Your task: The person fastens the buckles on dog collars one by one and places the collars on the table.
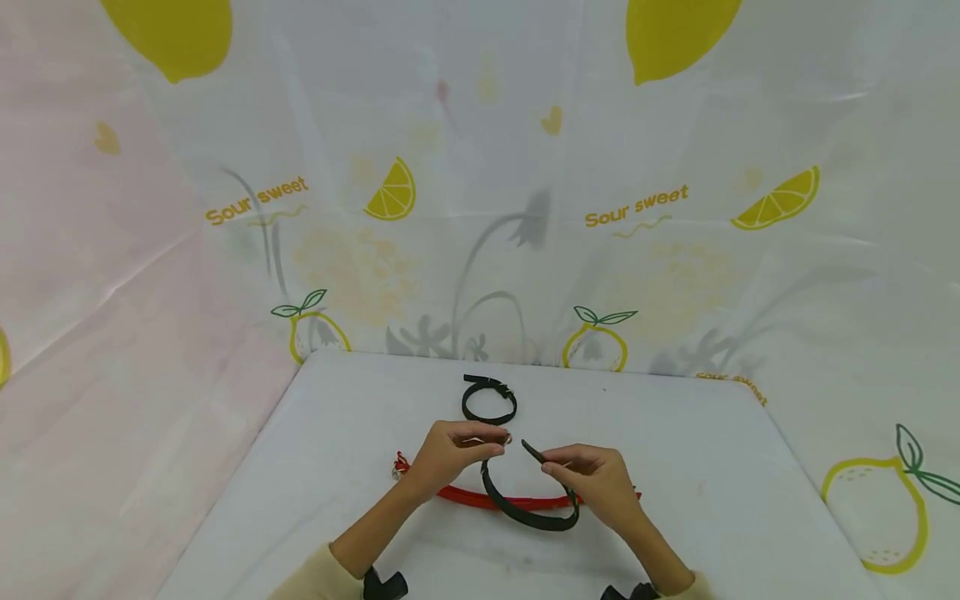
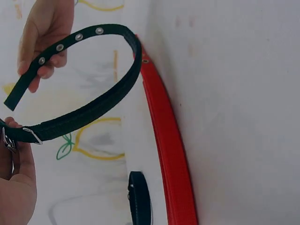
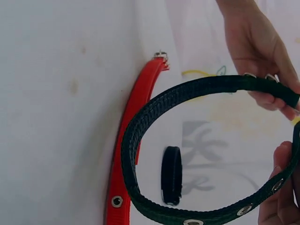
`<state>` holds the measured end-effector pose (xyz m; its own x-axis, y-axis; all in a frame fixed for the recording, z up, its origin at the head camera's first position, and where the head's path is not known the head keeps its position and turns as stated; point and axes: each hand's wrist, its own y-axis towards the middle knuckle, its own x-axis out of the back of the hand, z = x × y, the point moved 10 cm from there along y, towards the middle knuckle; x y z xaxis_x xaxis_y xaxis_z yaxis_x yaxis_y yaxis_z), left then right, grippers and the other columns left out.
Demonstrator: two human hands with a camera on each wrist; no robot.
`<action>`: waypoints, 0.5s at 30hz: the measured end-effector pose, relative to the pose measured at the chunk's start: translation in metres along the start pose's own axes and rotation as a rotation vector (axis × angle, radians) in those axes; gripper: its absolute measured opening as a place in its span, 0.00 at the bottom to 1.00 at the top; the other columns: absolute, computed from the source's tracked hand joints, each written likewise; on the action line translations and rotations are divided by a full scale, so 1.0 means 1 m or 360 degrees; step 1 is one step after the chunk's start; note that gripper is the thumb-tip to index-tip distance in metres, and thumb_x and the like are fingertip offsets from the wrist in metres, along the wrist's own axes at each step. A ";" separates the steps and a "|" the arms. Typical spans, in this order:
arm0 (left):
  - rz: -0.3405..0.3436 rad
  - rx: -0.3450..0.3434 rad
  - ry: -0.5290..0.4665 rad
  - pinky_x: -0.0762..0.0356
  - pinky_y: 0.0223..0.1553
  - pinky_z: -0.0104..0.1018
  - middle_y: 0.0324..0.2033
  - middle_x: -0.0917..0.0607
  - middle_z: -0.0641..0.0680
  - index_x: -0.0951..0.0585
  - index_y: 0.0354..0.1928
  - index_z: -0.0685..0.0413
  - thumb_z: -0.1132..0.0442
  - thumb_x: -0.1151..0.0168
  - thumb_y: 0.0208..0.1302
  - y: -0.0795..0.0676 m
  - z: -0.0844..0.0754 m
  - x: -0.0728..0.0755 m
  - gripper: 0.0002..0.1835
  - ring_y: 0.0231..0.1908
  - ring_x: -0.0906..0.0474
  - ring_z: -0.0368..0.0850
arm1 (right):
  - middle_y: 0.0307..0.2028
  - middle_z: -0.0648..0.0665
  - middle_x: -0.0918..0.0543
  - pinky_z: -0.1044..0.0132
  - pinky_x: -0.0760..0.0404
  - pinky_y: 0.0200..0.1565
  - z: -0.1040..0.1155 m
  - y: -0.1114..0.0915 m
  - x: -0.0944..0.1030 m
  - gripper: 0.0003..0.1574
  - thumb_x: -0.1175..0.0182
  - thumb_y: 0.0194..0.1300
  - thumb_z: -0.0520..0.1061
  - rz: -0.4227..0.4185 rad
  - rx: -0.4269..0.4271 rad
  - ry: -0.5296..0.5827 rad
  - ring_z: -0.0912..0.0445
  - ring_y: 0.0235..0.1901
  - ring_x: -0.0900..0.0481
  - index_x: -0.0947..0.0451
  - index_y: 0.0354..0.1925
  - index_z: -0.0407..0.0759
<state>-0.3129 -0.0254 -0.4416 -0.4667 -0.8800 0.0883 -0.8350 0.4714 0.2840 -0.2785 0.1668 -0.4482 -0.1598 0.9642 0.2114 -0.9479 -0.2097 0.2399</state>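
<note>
A dark green collar (image 1: pixel 536 521) hangs as an open loop between both hands, above the table. My left hand (image 1: pixel 453 454) pinches its metal buckle (image 2: pixel 8 140) end with fingers and thumb. The other end, a tapered strap tip with several metal eyelets (image 2: pixel 60 47), is in the pinch of my right hand (image 1: pixel 596 482). A small gap separates tip from buckle. Below the loop, a red collar (image 1: pixel 467 498) lies stretched across the table, its buckle (image 3: pixel 160 55) at the left end. The left forearm partly hides it.
Behind the hands, a dark collar (image 1: pixel 491 421) rests on the white table (image 1: pixel 337 442), fastened into a ring with its loose end sticking out left. A lemon-printed sheet (image 1: pixel 480 275) hangs along the table's back edge.
</note>
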 end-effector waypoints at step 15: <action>0.0127 0.0196 0.0049 0.18 0.45 0.38 0.41 0.12 0.52 0.14 0.47 0.59 0.67 0.31 0.60 -0.008 0.015 -0.023 0.13 0.42 0.15 0.48 | 0.34 0.49 0.12 0.61 0.16 0.35 -0.015 -0.010 -0.015 0.10 0.27 0.56 0.49 0.0025 -0.0028 -0.0097 0.53 0.33 0.15 0.12 0.37 0.48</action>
<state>-0.2996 -0.0078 -0.4600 -0.5255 -0.8400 0.1354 -0.8259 0.5418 0.1560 -0.2708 0.1565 -0.4682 -0.1578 0.9491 0.2727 -0.9503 -0.2210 0.2194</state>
